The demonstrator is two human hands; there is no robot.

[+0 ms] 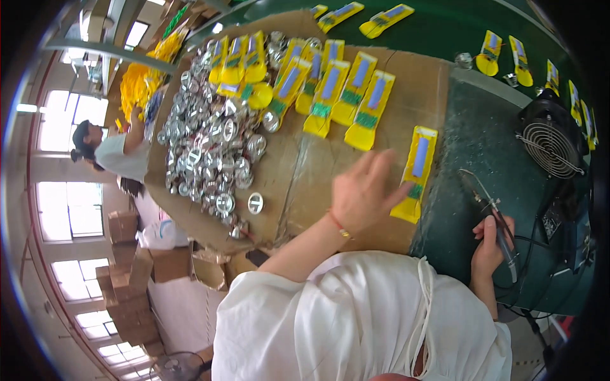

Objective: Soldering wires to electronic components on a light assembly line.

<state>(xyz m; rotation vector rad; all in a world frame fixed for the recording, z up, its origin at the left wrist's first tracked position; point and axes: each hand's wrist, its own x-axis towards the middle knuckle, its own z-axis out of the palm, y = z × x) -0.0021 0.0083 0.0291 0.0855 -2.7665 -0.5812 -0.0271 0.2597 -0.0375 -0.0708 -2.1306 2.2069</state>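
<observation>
Green worktop (483, 146) partly covered by a sheet of brown cardboard (305, 178), seen from above in a workshop with tall windows. Nearest the hands, a yellow plastic piece with a blue strip (416, 173) lies at the cardboard's right edge, tilted slightly. Left hand (362, 193), fingers spread flat, touches the lower part of this piece; its grip is open, closed on nothing. Right hand (489, 244), well apart to the right, has its grip closed round a soldering iron (492, 216), tip pointing up and left above the worktop. Farther out: a row of like yellow pieces (346, 95) on the cardboard, then a heap of shiny metal reflector cups (210, 140). Small black fan (551, 147) stands at the right. Another person in a white top (121, 155) works at far left, beside stacked cardboard boxes (127, 279).
</observation>
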